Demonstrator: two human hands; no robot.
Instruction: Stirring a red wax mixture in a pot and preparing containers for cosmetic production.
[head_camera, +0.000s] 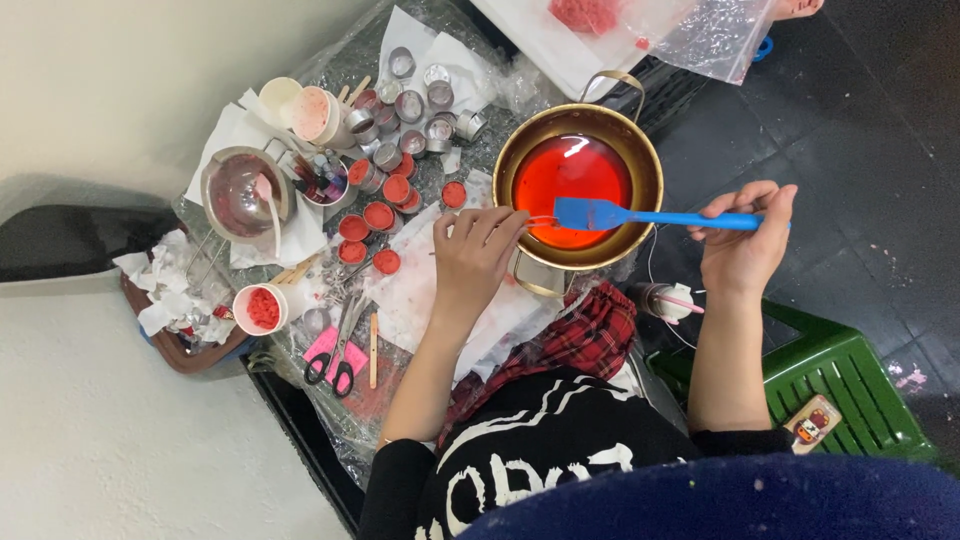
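Observation:
A brass-coloured pot (652, 172) holds melted red liquid (565, 170). My right hand (745, 245) grips the handle of a blue spatula (640, 215), whose blade lies over the liquid near the pot's front rim. My left hand (475, 250) pinches a thin metal tool (541, 220), perhaps tweezers, and the tool's tip reaches over the pot's left rim, just beside the spatula blade. Both forearms come up from the bottom of the view.
Left of the pot are several small tins filled with red wax (379, 215), empty tins (420, 100), a metal bowl (240, 190), a white cup of red bits (262, 308) and scissors (337, 350). A green crate (840, 370) stands at the right, and a plastic bag (705, 35) lies at the top.

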